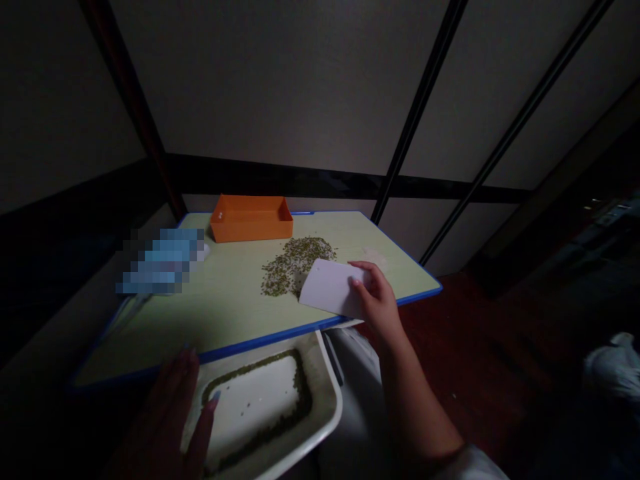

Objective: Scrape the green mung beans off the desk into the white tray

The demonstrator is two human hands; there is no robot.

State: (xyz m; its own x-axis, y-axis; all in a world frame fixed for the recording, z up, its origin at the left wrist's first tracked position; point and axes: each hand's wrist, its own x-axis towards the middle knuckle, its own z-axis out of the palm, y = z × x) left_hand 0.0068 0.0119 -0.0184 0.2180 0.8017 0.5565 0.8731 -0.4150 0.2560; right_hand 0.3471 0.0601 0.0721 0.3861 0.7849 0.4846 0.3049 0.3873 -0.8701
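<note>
My right hand (377, 300) grips a flat white scraper (330, 288), thumb on top and fingers behind its far edge. The scraper leans low over the table, its left side beside a spread of small green grains (300, 257). In deep shadow at lower left, my left hand (173, 407) is at the left side of a white basin (330, 407), its thumb over the inside and its other fingers at the rim. More green grains line the edges of the basin's floor, with a few scattered in the middle. The basin is just below the table's front edge.
An orange open box (250, 230) stands at the back left of the pale table (225, 307), which has a blue edge. A blurred-out light blue item (167, 260) lies at the left. A panelled wall (280, 87) rises behind; a dark red floor (465, 333) shows at right.
</note>
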